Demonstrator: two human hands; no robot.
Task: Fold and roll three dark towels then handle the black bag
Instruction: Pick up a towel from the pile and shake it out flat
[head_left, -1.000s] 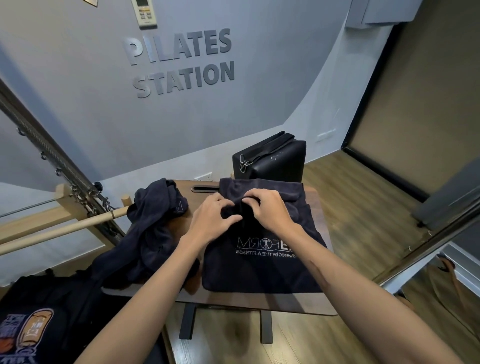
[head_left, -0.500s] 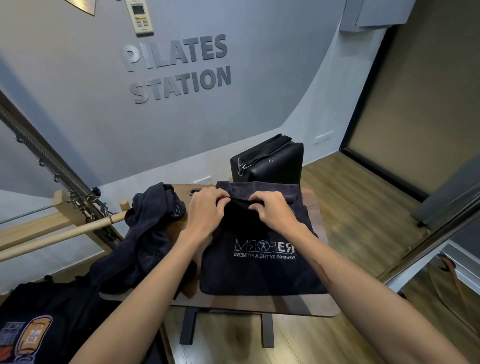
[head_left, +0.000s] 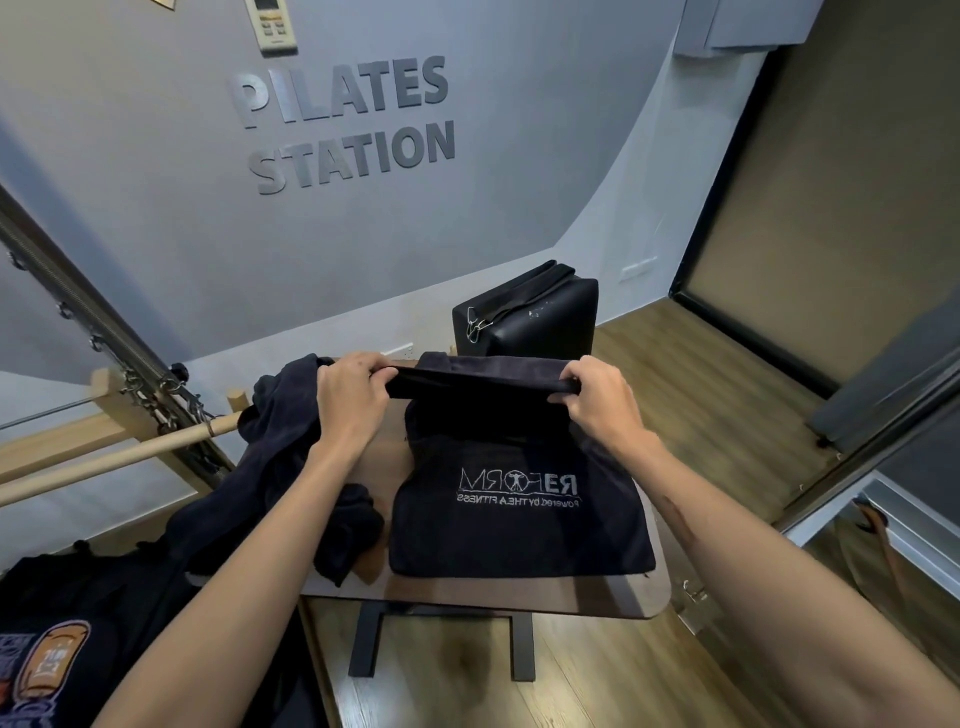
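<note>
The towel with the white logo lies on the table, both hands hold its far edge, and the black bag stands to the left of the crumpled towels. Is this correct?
One detail is wrong. In the head view the black bag stands beyond the logo towel, to the right of the crumpled towels, not left of them. The rest holds: the left hand and right hand grip the far edge, and the towel lies on the table.

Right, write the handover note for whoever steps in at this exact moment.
Left hand and right hand each pinch one end of the logo towel's far edge, lifted off the small table.
The other dark towels lie crumpled at the table's left.
The black bag stands beyond the table, untouched.
Done: no towel rolled in view.
Left: fold and roll this towel, then the others, then the bag.
</note>
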